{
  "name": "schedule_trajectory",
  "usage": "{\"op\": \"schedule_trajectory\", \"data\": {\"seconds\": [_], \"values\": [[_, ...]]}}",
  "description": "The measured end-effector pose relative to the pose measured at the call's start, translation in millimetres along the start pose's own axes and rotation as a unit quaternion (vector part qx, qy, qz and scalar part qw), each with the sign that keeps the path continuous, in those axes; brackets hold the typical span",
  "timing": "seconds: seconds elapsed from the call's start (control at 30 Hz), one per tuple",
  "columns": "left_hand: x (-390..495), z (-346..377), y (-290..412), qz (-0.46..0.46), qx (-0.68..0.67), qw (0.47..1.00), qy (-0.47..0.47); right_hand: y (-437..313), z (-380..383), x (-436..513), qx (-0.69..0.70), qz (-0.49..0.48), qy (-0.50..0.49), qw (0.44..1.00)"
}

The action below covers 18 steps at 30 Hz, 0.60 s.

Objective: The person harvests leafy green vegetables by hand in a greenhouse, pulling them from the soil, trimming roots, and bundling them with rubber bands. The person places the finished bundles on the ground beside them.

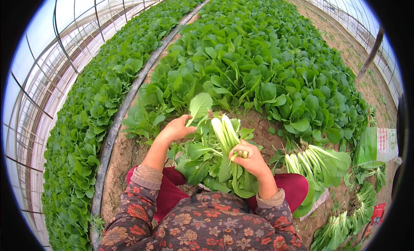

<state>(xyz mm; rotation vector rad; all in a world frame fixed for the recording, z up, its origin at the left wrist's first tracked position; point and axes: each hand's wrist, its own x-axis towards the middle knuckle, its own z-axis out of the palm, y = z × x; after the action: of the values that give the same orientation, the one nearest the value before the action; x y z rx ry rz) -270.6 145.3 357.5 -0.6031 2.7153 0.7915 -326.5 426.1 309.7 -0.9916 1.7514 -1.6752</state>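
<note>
My right hand (247, 155) grips a small bunch of leafy greens (223, 131), with its pale stalks and rooted ends pointing up and its leaves hanging down towards my lap. To the left of the bunch, my left hand (181, 127) has its fingers around the stalk of a single green leaf (200, 105). Loose leaves (197, 165) are heaped between my knees. On the soil beside my right knee, a pile of greens (310, 163) lies with roots towards the growing bed.
Dense green plants (245, 63) grow ahead. A grey hose (129, 89) runs along the left. At right are a green and white printed bag (377, 147), tied bunches of greens (333, 230), a red packet (377, 213) and a post (372, 53). Hoops with plastic film enclose the beds.
</note>
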Motion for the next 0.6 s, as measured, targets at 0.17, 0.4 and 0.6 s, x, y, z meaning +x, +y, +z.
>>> {"op": "schedule_trajectory", "data": {"seconds": [0.17, 0.4, 0.6], "values": [[-5.4, 22.8, 19.2, 0.18, -0.412, 0.891, 0.062, 1.9, 5.5, 0.8, -0.105, -0.019, 0.006, 0.994], [-1.1, 13.0, 37.6, 0.157, -0.344, 0.926, 0.003, -1.0, 4.4, 1.3, -0.163, -0.03, -0.017, 0.986], [4.2, 30.4, 33.6, 0.172, -0.224, 0.931, 0.229, -0.8, 6.9, 4.9, -0.11, -0.046, 0.013, 0.993]]}}
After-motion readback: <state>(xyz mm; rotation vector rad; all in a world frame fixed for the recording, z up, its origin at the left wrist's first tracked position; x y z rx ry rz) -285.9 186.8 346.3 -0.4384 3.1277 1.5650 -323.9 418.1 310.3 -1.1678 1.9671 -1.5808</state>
